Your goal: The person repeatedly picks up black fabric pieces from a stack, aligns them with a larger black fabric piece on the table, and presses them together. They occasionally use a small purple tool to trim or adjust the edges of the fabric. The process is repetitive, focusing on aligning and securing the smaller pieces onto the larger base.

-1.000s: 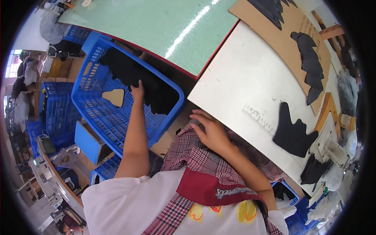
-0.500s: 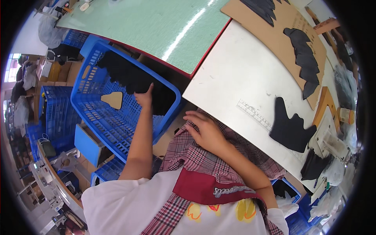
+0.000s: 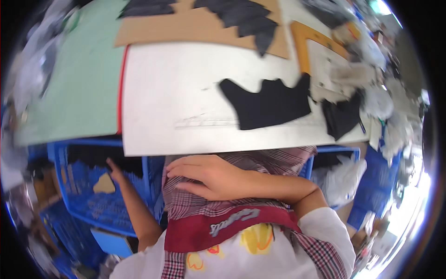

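My left hand (image 3: 114,173) reaches into a blue plastic basket (image 3: 100,217) at the lower left, beside black fabric pieces (image 3: 132,165). It is small and smeared there, so its grip is unclear. A flat beige piece (image 3: 104,184) lies in the basket near that hand. Across the checked apron (image 3: 232,197) at my waist rests my right hand (image 3: 204,176), fingers stretched out, holding nothing. On the white table (image 3: 162,93) in front of me lies a black glove-shaped cloth piece (image 3: 272,104). Neither hand touches it.
Overlapping black pieces (image 3: 241,18) lie on a cardboard sheet (image 3: 186,30) at the far side. A green tabletop (image 3: 79,88) adjoins on the left. To the right are a wooden frame (image 3: 302,51), a dark cloth (image 3: 341,116) and a blue crate with plastic bags (image 3: 341,179).
My view has swung to the right, so the white table now fills the middle and the basket sits lower left. My left hand remains in the basket; my right stays across the apron.
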`<state>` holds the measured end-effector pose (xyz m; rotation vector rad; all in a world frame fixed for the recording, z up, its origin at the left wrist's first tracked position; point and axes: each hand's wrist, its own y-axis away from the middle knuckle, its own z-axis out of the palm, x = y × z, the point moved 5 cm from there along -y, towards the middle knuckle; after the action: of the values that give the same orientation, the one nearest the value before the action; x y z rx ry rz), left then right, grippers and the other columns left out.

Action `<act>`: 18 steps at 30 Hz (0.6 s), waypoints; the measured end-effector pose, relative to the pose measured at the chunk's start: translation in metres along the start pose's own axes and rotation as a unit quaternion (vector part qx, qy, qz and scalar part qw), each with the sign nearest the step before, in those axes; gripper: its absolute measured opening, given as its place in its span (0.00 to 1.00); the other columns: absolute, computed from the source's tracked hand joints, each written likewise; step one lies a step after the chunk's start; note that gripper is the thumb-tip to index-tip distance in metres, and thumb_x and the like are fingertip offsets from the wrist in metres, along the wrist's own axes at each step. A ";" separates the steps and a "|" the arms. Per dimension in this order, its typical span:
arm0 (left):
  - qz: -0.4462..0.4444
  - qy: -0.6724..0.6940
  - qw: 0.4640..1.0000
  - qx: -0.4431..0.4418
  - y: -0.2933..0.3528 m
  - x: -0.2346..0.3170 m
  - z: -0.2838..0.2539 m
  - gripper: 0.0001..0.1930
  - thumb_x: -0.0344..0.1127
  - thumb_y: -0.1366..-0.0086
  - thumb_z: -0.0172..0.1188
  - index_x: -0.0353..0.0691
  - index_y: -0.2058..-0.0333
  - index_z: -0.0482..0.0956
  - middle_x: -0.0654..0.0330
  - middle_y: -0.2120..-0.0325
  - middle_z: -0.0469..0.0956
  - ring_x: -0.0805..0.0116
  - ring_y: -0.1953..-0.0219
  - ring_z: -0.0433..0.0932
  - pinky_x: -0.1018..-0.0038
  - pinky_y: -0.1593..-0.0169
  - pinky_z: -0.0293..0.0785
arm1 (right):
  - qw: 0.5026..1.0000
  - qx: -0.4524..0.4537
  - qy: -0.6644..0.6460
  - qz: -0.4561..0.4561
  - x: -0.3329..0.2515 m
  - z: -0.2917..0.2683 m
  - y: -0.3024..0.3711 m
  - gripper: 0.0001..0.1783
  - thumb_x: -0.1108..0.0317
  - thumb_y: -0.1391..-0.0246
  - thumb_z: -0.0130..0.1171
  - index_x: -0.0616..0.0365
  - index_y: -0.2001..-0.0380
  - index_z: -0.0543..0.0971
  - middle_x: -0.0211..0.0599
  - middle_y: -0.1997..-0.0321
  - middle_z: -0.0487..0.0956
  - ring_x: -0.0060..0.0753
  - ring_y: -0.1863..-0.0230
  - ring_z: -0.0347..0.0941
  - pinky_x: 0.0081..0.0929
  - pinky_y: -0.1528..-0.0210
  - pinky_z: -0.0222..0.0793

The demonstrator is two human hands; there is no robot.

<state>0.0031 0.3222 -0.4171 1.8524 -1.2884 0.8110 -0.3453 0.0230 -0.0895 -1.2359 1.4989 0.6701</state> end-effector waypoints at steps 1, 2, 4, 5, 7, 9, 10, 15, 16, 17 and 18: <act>0.016 -0.058 0.997 0.045 0.010 0.024 -0.009 0.40 0.63 0.45 0.65 0.25 0.52 0.77 0.44 0.55 0.79 0.57 0.57 0.79 0.67 0.50 0.74 | 1.000 0.006 -0.014 0.009 -0.009 -0.014 0.004 0.14 0.70 0.47 0.61 0.64 0.58 0.77 0.48 0.54 0.78 0.50 0.55 0.76 0.37 0.50 0.73; 0.027 -0.119 0.988 0.094 0.023 0.055 -0.022 0.40 0.62 0.43 0.64 0.24 0.51 0.75 0.41 0.54 0.77 0.54 0.54 0.78 0.66 0.49 0.73 | 0.998 0.060 0.034 0.003 -0.019 -0.038 0.009 0.14 0.71 0.48 0.62 0.63 0.58 0.77 0.47 0.55 0.79 0.49 0.56 0.77 0.36 0.52 0.74; 0.161 -0.012 0.965 0.205 0.025 0.102 -0.050 0.38 0.58 0.39 0.62 0.23 0.48 0.71 0.39 0.52 0.75 0.53 0.49 0.75 0.66 0.46 0.70 | 0.980 0.173 0.096 0.009 -0.024 -0.099 0.036 0.14 0.74 0.50 0.63 0.63 0.58 0.78 0.45 0.56 0.80 0.44 0.57 0.79 0.34 0.55 0.75; 0.226 0.014 0.958 0.178 0.063 0.152 -0.037 0.34 0.54 0.36 0.59 0.24 0.48 0.71 0.41 0.50 0.74 0.55 0.48 0.74 0.67 0.44 0.69 | 0.957 0.246 0.140 0.069 -0.023 -0.128 0.053 0.13 0.75 0.50 0.63 0.63 0.59 0.78 0.45 0.57 0.80 0.44 0.57 0.79 0.32 0.55 0.75; 0.337 0.115 0.932 0.067 0.163 0.280 -0.030 0.25 0.45 0.32 0.56 0.27 0.48 0.71 0.45 0.48 0.73 0.59 0.46 0.72 0.68 0.41 0.65 | 0.857 0.366 0.347 0.101 -0.014 -0.174 0.092 0.12 0.75 0.50 0.62 0.62 0.60 0.79 0.45 0.56 0.80 0.47 0.59 0.78 0.34 0.55 0.73; 0.439 0.160 0.880 -0.078 0.225 0.344 -0.014 0.18 0.36 0.32 0.55 0.30 0.49 0.72 0.49 0.48 0.74 0.61 0.45 0.71 0.69 0.39 0.64 | 0.806 0.346 0.466 0.117 -0.007 -0.190 0.110 0.14 0.73 0.52 0.63 0.62 0.59 0.79 0.46 0.52 0.78 0.49 0.54 0.75 0.37 0.52 0.72; 0.498 0.132 0.845 -0.143 0.253 0.368 -0.006 0.15 0.31 0.33 0.56 0.31 0.50 0.73 0.50 0.48 0.74 0.63 0.45 0.71 0.69 0.39 0.63 | 0.800 0.335 0.481 0.132 -0.004 -0.184 0.113 0.15 0.71 0.52 0.64 0.62 0.59 0.79 0.46 0.49 0.77 0.49 0.52 0.74 0.38 0.51 0.71; 0.629 -0.057 0.532 -0.563 0.438 0.391 0.061 0.26 0.37 0.50 0.68 0.39 0.51 0.75 0.53 0.42 0.67 0.51 0.38 0.61 0.58 0.36 0.56 | 0.822 0.329 0.445 0.132 0.005 -0.145 0.102 0.18 0.68 0.55 0.66 0.62 0.60 0.78 0.45 0.50 0.74 0.48 0.51 0.71 0.40 0.50 0.68; 0.634 -0.102 0.515 -0.567 0.450 0.383 0.068 0.27 0.40 0.50 0.69 0.39 0.50 0.75 0.53 0.40 0.65 0.48 0.37 0.60 0.56 0.35 0.55 | 0.835 0.321 0.431 0.121 0.005 -0.137 0.093 0.18 0.67 0.55 0.66 0.62 0.60 0.78 0.44 0.51 0.74 0.47 0.52 0.71 0.39 0.52 0.69; 0.654 -0.128 0.506 -0.548 0.448 0.379 0.071 0.27 0.41 0.50 0.69 0.39 0.50 0.75 0.53 0.39 0.65 0.48 0.37 0.60 0.56 0.35 0.55 | 0.832 0.312 0.442 0.120 -0.001 -0.128 0.083 0.18 0.67 0.55 0.65 0.62 0.59 0.77 0.44 0.51 0.74 0.46 0.53 0.72 0.38 0.52 0.69; 0.673 -0.150 0.495 -0.529 0.444 0.373 0.073 0.27 0.41 0.50 0.68 0.39 0.50 0.75 0.53 0.38 0.64 0.48 0.36 0.59 0.56 0.35 0.54 | 0.838 0.321 0.427 0.108 -0.005 -0.128 0.080 0.17 0.67 0.54 0.65 0.62 0.60 0.77 0.44 0.51 0.74 0.46 0.54 0.72 0.38 0.53 0.69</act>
<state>-0.2996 -0.0264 -0.0588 -0.3367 -2.5649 0.0748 -0.4660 -0.0624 -0.0601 -0.8422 2.3586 -0.3469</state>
